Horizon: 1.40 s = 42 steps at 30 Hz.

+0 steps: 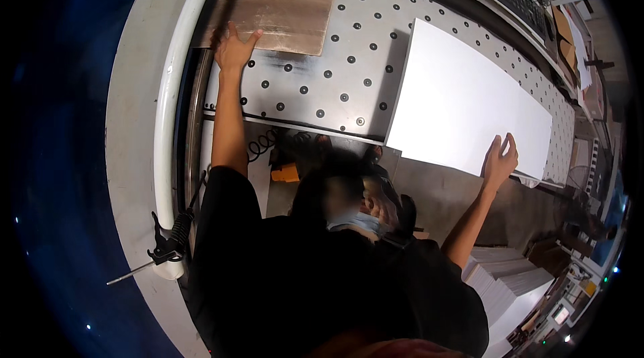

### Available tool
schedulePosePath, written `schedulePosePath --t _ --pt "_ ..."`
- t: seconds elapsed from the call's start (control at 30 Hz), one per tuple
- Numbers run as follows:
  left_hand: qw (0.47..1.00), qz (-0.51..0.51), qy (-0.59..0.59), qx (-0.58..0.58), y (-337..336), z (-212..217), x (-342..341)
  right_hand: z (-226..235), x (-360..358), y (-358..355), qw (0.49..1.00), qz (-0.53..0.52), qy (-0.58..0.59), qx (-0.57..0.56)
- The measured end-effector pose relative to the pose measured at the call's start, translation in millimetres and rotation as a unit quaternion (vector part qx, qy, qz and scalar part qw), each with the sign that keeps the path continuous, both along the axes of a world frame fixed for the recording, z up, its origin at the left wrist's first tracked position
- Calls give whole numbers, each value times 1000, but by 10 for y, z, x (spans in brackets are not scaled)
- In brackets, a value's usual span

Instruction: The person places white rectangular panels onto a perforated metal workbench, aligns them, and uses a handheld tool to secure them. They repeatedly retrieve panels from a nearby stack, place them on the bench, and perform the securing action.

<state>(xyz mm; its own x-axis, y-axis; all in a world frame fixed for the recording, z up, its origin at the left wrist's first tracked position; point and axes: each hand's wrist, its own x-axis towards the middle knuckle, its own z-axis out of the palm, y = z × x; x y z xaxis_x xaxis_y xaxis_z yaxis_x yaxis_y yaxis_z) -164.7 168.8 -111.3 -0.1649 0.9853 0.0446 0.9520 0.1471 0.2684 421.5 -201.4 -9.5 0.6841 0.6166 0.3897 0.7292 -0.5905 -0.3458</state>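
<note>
Head view: fingers apart, our left hand point(235, 51) apparently steadies the brown board point(282, 6), our right hand point(500, 161) the white panel point(466, 99).

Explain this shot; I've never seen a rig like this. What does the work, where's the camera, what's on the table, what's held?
No robot here: a person works with two bare hands. The one picture comes from a wide fisheye camera on their head, looking down, so straight edges bend. Picture left is their left.

The metal table is dotted with black studs. A brown board lies at its left end; a white board covers much of its right.

The left hand lies spread on the brown board. The right hand touches the white board's near edge; whether it grips is unclear.
</note>
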Motion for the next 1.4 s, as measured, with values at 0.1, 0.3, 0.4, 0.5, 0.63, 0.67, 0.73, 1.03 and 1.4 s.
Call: schedulePosePath --t 0.1,0.3,0.4,0.5,0.63,0.67,0.73,1.03,1.4 --pt "1000 -4 10 26 15 -37 -11 7 -17 -9 1000 -2 1 4" --pt "969 -79 -138 188 -117 107 473 -6 30 -5 1000 -7 -1 -4" --pt "892 -213 -397 49 -1035 467 1673 -19 18 -74 1000 -10 1 -8" --pt "877 -288 -379 -62 -1872 773 2512 -19 20 -41 1000 -11 14 -4" --pt "884 -273 -366 -103 -2122 875 2725 1 96 -66 1000 4 19 12" --pt "880 -294 -362 -91 -2155 856 2744 22 170 -67 999 8 30 21" --pt "871 -334 -355 -66 -2209 923 2786 47 352 -87 997 18 56 47" --pt "763 -248 -562 -200 -2146 686 2662 92 431 -30 983 97 149 51" --pt "776 -54 -614 -138 -1451 601 1375 258 -586 620 815 108 558 110"
